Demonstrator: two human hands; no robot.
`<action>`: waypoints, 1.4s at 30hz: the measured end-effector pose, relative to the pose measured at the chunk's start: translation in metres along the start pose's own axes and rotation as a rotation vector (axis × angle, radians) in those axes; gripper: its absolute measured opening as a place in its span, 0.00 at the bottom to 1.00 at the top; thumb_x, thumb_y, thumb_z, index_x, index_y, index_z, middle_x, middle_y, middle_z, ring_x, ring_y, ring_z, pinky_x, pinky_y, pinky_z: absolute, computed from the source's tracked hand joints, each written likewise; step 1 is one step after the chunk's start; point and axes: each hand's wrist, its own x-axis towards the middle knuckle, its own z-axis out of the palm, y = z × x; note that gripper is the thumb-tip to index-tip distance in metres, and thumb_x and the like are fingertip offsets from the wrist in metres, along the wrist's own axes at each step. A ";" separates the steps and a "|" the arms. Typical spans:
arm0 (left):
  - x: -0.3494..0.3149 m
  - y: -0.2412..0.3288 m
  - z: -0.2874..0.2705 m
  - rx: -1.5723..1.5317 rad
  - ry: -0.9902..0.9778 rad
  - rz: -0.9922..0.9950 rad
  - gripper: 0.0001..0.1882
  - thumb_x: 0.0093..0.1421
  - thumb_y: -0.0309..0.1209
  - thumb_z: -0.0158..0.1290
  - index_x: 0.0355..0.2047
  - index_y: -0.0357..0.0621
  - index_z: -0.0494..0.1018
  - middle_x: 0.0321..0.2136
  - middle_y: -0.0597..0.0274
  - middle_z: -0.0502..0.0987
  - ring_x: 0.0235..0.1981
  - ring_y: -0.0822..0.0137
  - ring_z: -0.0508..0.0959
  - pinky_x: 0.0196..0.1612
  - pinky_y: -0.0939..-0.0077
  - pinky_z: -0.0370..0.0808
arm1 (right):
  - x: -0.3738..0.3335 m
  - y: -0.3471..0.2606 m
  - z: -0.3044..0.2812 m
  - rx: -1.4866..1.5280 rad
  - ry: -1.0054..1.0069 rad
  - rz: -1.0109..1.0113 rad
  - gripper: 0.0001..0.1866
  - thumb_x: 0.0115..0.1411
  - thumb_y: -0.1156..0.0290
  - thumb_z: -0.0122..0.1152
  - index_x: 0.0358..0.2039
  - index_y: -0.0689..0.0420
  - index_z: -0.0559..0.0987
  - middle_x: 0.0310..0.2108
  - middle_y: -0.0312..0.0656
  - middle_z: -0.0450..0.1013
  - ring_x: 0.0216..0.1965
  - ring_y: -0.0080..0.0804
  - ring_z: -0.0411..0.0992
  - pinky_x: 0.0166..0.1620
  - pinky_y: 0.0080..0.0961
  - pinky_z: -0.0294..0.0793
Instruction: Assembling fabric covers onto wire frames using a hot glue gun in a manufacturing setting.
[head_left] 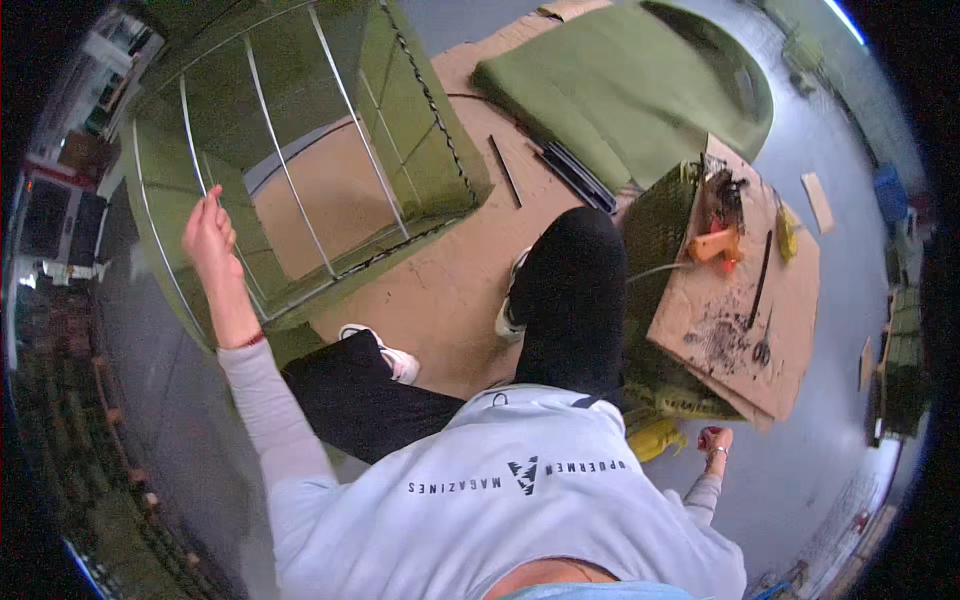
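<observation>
My left hand (212, 238) is raised at the left, beside a metal rod of a green upholstered frame (448, 200). Its fingers are pinched together; anything between them is too small to name. Thin metal rods (268, 120) run across the frame's opening, and a dark twisted strip (425, 90) follows one edge. My right hand (715, 440) is low at the right, fingers curled in, next to a cardboard-topped green box (650, 290). Something dark red shows at that hand, but I cannot make out what it is. A yellow object (655, 438) lies close by.
An orange glue gun (712, 245), scissors (762, 350) and a black strip (762, 280) lie on the cardboard top (690, 320). Dark strips (578, 178) sit beside a large green padded piece (600, 90). Cardboard (430, 290) covers the floor around my feet.
</observation>
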 end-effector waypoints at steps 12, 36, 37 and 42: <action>0.134 -0.005 0.042 0.775 -0.701 0.420 0.15 0.61 0.37 0.48 0.30 0.37 0.77 0.11 0.71 0.64 0.15 0.80 0.63 0.19 0.80 0.60 | 0.008 -0.113 -0.072 0.221 0.001 -0.201 0.17 0.56 0.60 0.56 0.20 0.60 0.75 0.12 0.41 0.68 0.14 0.34 0.68 0.18 0.29 0.67; 0.284 -0.077 0.021 1.322 -0.284 0.449 0.26 0.62 0.49 0.41 0.43 0.37 0.71 0.44 0.39 0.72 0.48 0.46 0.71 0.50 0.56 0.67 | -0.324 -0.603 0.236 0.412 -1.051 -1.364 0.11 0.61 0.81 0.48 0.43 0.68 0.73 0.35 0.47 0.76 0.35 0.34 0.77 0.38 0.26 0.78; 0.291 -0.067 0.010 1.324 -0.334 0.409 0.28 0.62 0.50 0.39 0.45 0.36 0.70 0.46 0.40 0.71 0.49 0.46 0.70 0.51 0.57 0.67 | -0.340 -0.607 0.244 0.358 -1.079 -1.406 0.11 0.61 0.80 0.48 0.43 0.69 0.73 0.36 0.47 0.75 0.36 0.34 0.77 0.39 0.26 0.78; 0.115 0.020 0.083 0.706 -0.315 0.753 0.24 0.66 0.45 0.37 0.47 0.38 0.70 0.48 0.48 0.71 0.50 0.53 0.72 0.53 0.66 0.67 | -0.356 -0.621 0.258 0.438 -1.131 -1.098 0.14 0.62 0.73 0.51 0.47 0.66 0.71 0.38 0.47 0.75 0.38 0.34 0.76 0.41 0.28 0.77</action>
